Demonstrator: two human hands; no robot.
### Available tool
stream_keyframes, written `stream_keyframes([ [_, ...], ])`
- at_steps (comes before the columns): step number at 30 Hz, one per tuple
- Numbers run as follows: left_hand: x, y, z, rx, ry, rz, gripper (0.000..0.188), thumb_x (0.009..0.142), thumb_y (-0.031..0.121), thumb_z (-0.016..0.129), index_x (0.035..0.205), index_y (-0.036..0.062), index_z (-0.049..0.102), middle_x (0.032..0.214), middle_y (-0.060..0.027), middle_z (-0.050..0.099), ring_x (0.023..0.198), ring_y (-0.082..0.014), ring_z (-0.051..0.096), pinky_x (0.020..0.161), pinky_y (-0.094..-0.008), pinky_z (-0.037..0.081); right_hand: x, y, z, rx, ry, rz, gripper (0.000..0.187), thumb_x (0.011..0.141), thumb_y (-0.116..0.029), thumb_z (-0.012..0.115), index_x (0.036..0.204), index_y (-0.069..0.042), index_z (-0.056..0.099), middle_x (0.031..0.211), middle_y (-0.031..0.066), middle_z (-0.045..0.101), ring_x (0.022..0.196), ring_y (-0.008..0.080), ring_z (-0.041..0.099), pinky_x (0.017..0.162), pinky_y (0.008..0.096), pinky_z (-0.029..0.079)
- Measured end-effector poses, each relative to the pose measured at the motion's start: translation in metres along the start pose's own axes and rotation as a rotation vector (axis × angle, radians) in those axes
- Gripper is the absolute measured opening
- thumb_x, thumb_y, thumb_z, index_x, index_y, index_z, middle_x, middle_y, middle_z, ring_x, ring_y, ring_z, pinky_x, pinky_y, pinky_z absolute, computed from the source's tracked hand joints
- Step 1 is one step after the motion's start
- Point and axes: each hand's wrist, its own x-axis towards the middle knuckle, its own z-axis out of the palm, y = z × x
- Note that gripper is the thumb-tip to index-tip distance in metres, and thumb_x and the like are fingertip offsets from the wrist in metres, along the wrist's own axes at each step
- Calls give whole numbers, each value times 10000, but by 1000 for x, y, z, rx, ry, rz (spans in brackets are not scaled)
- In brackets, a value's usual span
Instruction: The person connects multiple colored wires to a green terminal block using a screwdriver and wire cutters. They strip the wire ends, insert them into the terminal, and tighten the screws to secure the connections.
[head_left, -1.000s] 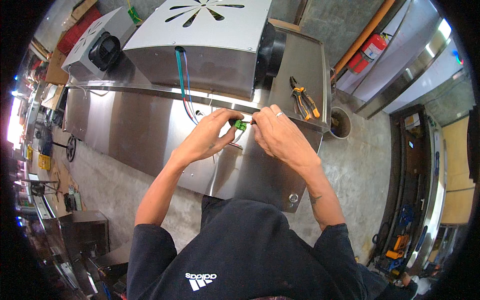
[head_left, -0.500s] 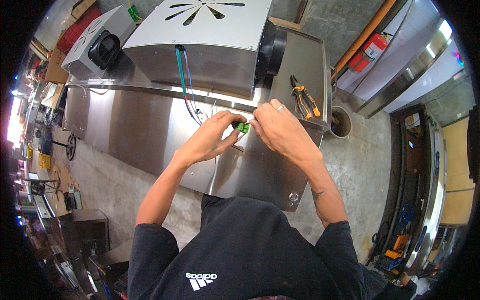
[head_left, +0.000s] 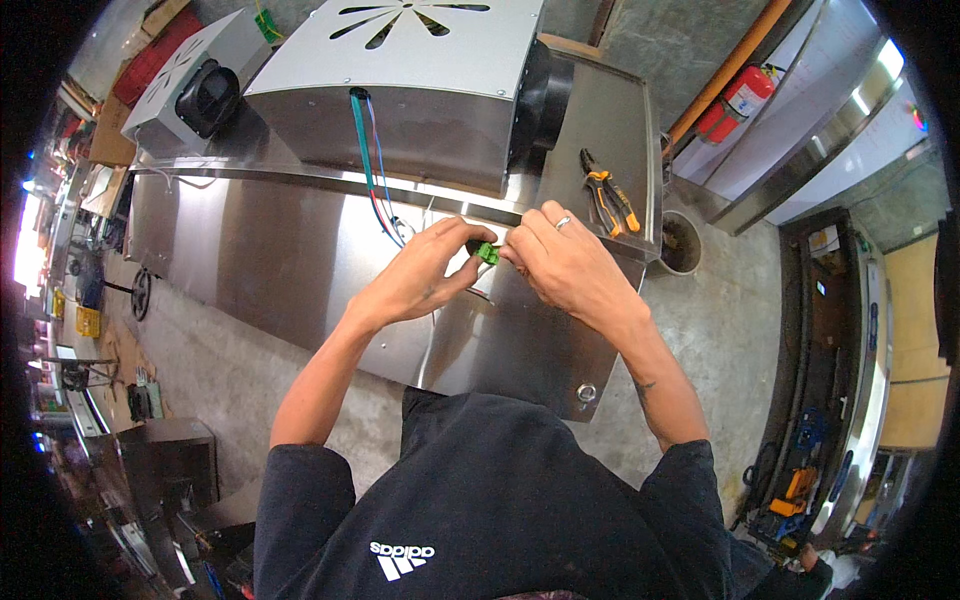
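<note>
While your left hand (head_left: 418, 278) pinches it between thumb and fingers, one block (head_left: 488, 254): small, bright green, uneven in outline, partly hidden; held above the metal panel (head_left: 280, 250). Your right hand (head_left: 568, 268): fingers bunched at the block's right; whether gripping, cannot tell.

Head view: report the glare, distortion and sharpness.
Head view: whitish glare streaks the steel panel behind the green connector; head view: the panel's near edge bows and the picture's corners go black; head view: the connector is too small to show fine detail.
</note>
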Motion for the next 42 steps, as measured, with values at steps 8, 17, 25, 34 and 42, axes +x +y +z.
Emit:
stream_keyframes([
  [8, -1, -2, 2, -23, 55, 10, 313, 976, 77, 697, 1282, 12, 699, 1078, -191, 722, 1019, -371, 709, 893, -447, 549, -8, -5, 13, -19, 61, 128, 246, 1002, -251, 730, 943, -43, 613, 896, 119, 580, 876, 294, 585, 796, 420, 510],
  [17, -2, 0, 3, -38, 39, 14, 311, 978, 77, 692, 1283, 15, 697, 1133, -186, 728, 1029, -370, 712, 913, -450, 548, -1, -1, -7, -54, -1, 65, 230, 1008, -251, 726, 930, -53, 637, 919, 110, 589, 918, 276, 597, 786, 415, 485],
  [25, 0, 2, -1, -58, 88, -12, 317, 973, 61, 692, 1284, 2, 695, 1134, -188, 726, 1026, -367, 712, 914, -446, 553, -8, -9, 7, -53, 37, 173, 226, 1016, -205, 724, 874, -58, 629, 873, 104, 567, 857, 281, 567, 755, 408, 465],
  [34, -1, 3, 2, -36, 38, 30, 308, 978, 47, 685, 1282, -4, 685, 1094, -188, 712, 1039, -374, 701, 947, -454, 545, -6, 0, -10, 12, -34, 61, 180, 995, -166, 725, 942, -40, 607, 909, 120, 562, 899, 297, 571, 777, 426, 478],
  [42, -3, -1, 6, 16, 51, 49, 320, 980, 57, 695, 1293, -5, 669, 1121, -191, 693, 1048, -376, 681, 927, -462, 543, -5, -6, -7, -87, -37, 74, 247, 1041, -255, 698, 918, -54, 625, 826, 102, 605, 855, 293, 627, 787, 429, 519],
])
